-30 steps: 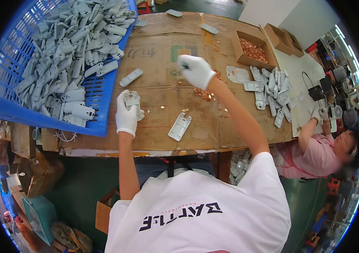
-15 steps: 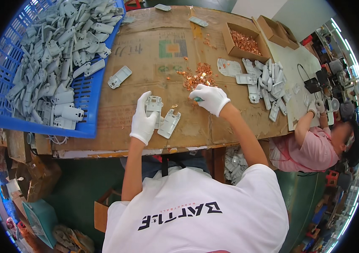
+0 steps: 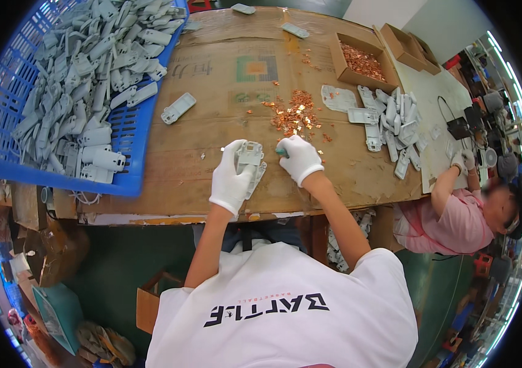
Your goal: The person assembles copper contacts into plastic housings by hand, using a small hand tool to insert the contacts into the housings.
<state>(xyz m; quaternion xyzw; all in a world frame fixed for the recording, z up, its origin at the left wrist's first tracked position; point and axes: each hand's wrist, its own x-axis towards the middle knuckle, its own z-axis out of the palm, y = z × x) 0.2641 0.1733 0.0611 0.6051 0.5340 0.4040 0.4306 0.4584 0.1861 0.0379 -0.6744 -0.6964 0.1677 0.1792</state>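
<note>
My left hand (image 3: 229, 184), in a white glove, grips a pale grey plastic housing (image 3: 250, 154) near the table's front edge. A second grey housing (image 3: 258, 181) shows under and beside it, partly covered. My right hand (image 3: 302, 162), also gloved, is closed just right of the held housing and apart from it. A bit of teal (image 3: 281, 150) shows at its fingertips; what it belongs to is hidden. Right behind that hand lies a loose pile of small copper-coloured metal pieces (image 3: 296, 113). One more housing (image 3: 179, 108) lies alone on the cardboard, farther left.
A blue plastic crate (image 3: 129, 187) heaped with grey housings fills the left. At the back right stands a cardboard box (image 3: 340, 64) of copper pieces. Several housings (image 3: 405, 126) are piled in front of it. A co-worker in pink (image 3: 451, 218) sits at the right.
My right hand has pulled back from the copper pile toward me. My left hand has shifted right with its housing, which now overlaps the second one.
</note>
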